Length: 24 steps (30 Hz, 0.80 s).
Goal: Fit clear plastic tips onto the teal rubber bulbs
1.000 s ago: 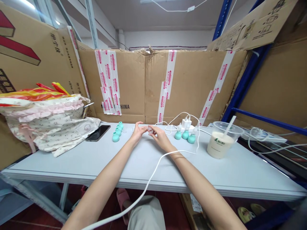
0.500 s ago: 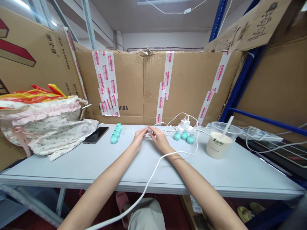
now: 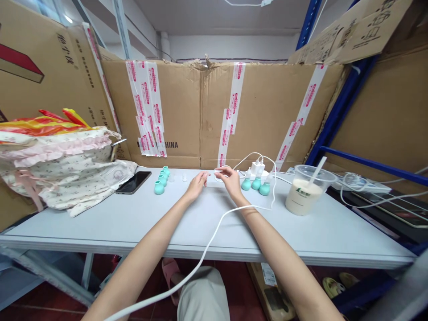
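Above the middle of the table, my left hand [image 3: 197, 185] is closed, its fingertips pressed together around something too small to make out. A short gap away, my right hand [image 3: 231, 182] has thumb and forefinger bent into a pinch; whatever is between them is see-through or hidden. Left of my hands, several mint-green squeeze bulbs [image 3: 159, 187] stand in a row with their necks open. Beside that row are small clear pieces [image 3: 184, 178]. To the right of my right hand stand three green bulbs [image 3: 264, 189] fitted with clear tips.
A white cable [image 3: 220, 223] crosses the table and runs in front of my right forearm. Behind the tipped bulbs sits a white charger [image 3: 257, 167]. A milk drink cup [image 3: 302, 196] stands at right. A phone [image 3: 134, 183] and a cloth bag [image 3: 76, 174] lie at left.
My hands met at the fingertips over a small clear piece; now they have moved apart, the right one shifting right. The bulbs have stayed in place. The view has shifted slightly.
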Available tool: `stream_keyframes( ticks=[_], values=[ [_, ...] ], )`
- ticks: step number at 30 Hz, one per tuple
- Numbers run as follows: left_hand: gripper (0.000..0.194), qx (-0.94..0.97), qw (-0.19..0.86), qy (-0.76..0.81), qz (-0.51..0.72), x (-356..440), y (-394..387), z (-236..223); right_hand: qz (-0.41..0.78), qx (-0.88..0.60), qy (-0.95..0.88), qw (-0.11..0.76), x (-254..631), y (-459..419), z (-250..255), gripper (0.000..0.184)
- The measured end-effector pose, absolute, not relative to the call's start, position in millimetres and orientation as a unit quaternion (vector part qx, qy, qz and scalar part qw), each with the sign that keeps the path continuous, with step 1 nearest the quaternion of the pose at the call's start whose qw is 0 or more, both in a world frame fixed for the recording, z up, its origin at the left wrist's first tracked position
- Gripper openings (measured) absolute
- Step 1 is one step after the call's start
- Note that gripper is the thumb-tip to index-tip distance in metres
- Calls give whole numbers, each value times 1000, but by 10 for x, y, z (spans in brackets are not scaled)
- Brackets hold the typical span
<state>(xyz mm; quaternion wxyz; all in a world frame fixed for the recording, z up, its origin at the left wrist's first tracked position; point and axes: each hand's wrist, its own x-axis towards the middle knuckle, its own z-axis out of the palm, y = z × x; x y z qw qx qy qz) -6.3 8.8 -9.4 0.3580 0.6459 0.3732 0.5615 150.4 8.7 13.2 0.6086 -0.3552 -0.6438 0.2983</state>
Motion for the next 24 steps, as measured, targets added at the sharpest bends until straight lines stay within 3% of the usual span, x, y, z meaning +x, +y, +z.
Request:
stream_keyframes(
  ticks=[18,24],
  values=[
    [15,740,186,408,501,-12,-77,-48,429,-383,-573,584,1483,158,46,33],
    [12,736,206,390,514,-21,-140,3,423,-371,-613,555,1510,104,120,32]
  ],
)
